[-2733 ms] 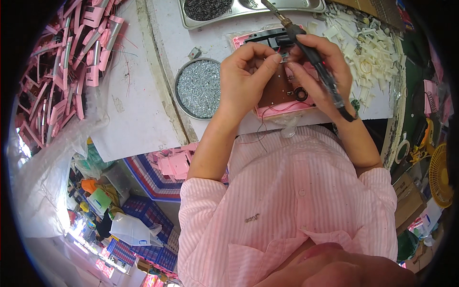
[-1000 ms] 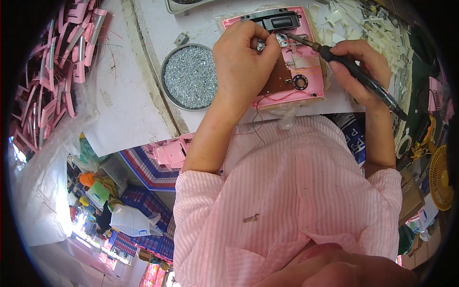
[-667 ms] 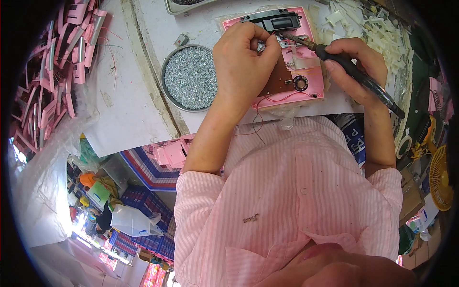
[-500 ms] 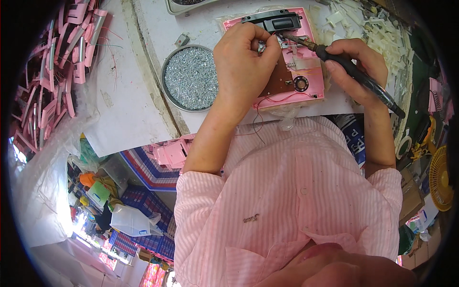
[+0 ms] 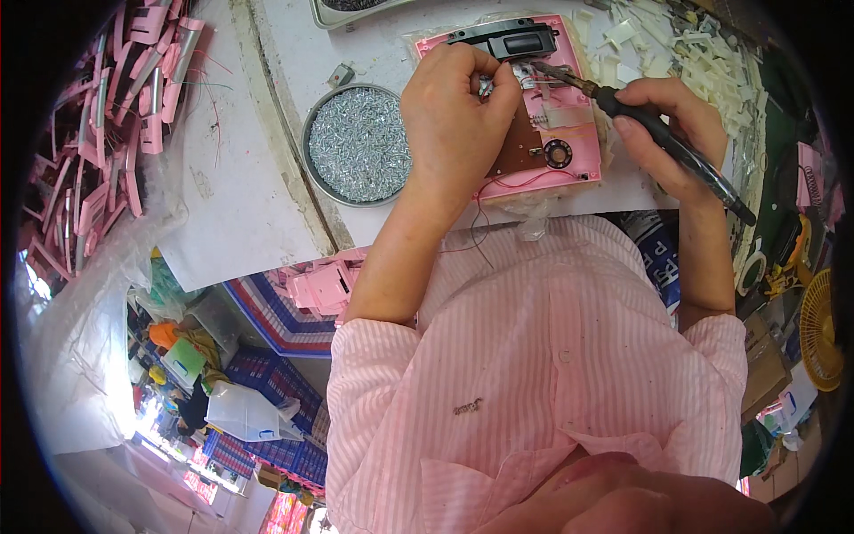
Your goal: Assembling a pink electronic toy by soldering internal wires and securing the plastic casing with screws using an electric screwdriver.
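A pink plastic casing [image 5: 583, 133] lies on the table with its inside up. It holds a brown circuit board [image 5: 520, 153], a round black-rimmed part [image 5: 559, 154], thin wires and a black module [image 5: 525, 42] along its far edge. My right hand [image 5: 680, 129] grips the black handle of a soldering iron [image 5: 663, 138], whose metal end points left into the far part of the casing. Over the casing's left side, my left hand [image 5: 458, 111] is closed in a pinch near the iron's tip. Something small and shiny shows between its fingers, too hidden to name.
Left of my left hand stands a round tray [image 5: 360, 147] full of small metal screws, with a small grey block [image 5: 340, 75] beyond it. Pink parts [image 5: 98, 116] are heaped at the far left. Loose whitish plastic pieces [image 5: 712, 71] lie at the far right.
My left hand has shifted very slightly right and the casing slightly left. The soldering iron has moved a little, its handle slightly right. Both hands keep their grip.
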Demonstrator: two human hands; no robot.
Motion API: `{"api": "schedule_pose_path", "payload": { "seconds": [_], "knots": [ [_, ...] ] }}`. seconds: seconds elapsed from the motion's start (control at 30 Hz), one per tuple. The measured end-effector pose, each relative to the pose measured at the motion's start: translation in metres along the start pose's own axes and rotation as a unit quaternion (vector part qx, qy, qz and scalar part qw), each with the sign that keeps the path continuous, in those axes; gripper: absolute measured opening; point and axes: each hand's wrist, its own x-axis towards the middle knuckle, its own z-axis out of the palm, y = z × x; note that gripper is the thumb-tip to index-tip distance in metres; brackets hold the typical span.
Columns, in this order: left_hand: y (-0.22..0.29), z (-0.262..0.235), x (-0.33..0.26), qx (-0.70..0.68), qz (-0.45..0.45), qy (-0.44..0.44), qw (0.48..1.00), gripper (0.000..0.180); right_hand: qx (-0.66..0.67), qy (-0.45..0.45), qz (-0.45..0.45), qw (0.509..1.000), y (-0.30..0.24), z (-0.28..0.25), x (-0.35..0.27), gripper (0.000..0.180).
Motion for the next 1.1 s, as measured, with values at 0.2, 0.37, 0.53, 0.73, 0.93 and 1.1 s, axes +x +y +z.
{"api": "schedule_pose_path", "payload": {
  "seconds": [0.2,0.37,0.53,0.73,0.93,1.1],
  "knots": [
    [0.001,0.000,-0.001,0.000,-0.008,0.005,1.000,0.012,-0.007,0.043,-0.002,0.999,-0.004,-0.013,-0.017,0.024],
    [0.003,-0.002,-0.001,0.016,-0.008,0.001,1.000,0.013,0.017,0.068,0.048,0.996,-0.009,-0.020,-0.030,0.026],
    [0.008,-0.007,-0.003,0.049,0.052,0.024,0.997,0.017,-0.010,0.096,0.040,0.995,-0.010,-0.034,-0.040,0.027],
    [0.044,-0.009,-0.028,0.036,0.094,-0.161,0.982,0.024,-0.022,0.134,0.045,0.990,-0.009,-0.044,-0.047,0.027],
    [0.029,0.009,-0.021,0.003,0.102,-0.185,0.977,0.013,-0.031,0.148,0.039,0.988,-0.013,-0.047,-0.053,0.027],
    [0.028,0.001,-0.014,-0.142,-0.091,-0.242,0.956,0.009,0.009,0.158,0.081,0.984,-0.012,-0.044,-0.064,0.029]
  ]
}}
